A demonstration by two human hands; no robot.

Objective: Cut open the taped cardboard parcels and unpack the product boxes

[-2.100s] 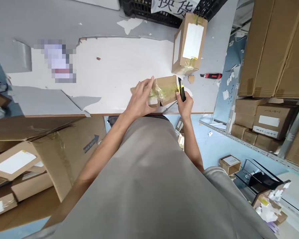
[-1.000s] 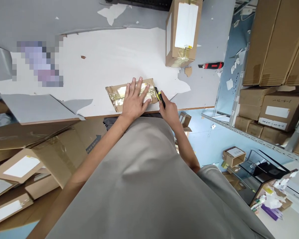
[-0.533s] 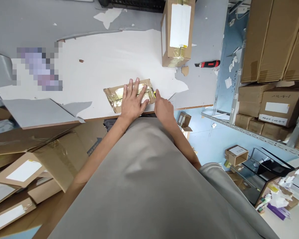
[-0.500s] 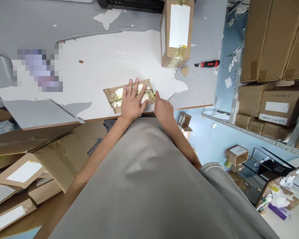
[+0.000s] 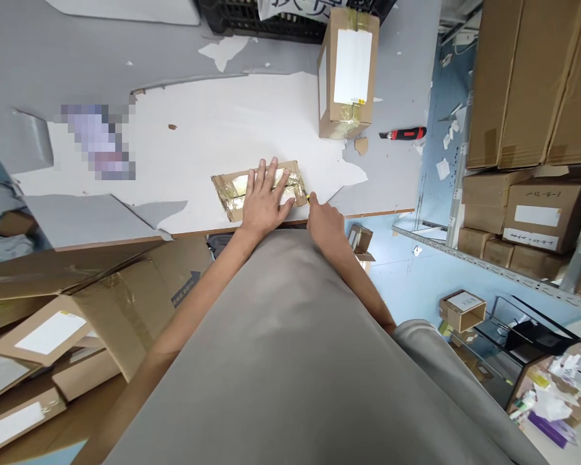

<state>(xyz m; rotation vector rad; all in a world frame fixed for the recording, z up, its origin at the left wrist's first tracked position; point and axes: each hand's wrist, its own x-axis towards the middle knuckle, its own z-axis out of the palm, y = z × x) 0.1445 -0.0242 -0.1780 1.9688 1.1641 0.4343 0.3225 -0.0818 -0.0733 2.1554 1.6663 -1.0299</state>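
Observation:
A small flat cardboard box [image 5: 228, 201], wrapped in shiny clear tape, lies on the worktable near its front edge. My left hand [image 5: 264, 200] rests flat on top of it with the fingers spread. At the box's right end is my right hand [image 5: 325, 223], closed with its index finger stretched forward. It grips a box cutter [image 5: 308, 197], of which only a small yellow part shows; its blade cannot be made out.
A taller taped carton [image 5: 351, 71] stands behind, with a red and black utility knife [image 5: 407, 134] to its right. A black crate [image 5: 266, 26] sits at the back. Open cartons [image 5: 116, 303] are below left; a loaded shelf [image 5: 494, 258] stands at right.
The view has shifted slightly. My right hand has slid a little toward my body along the box's right end. My left hand stays flat on the box.

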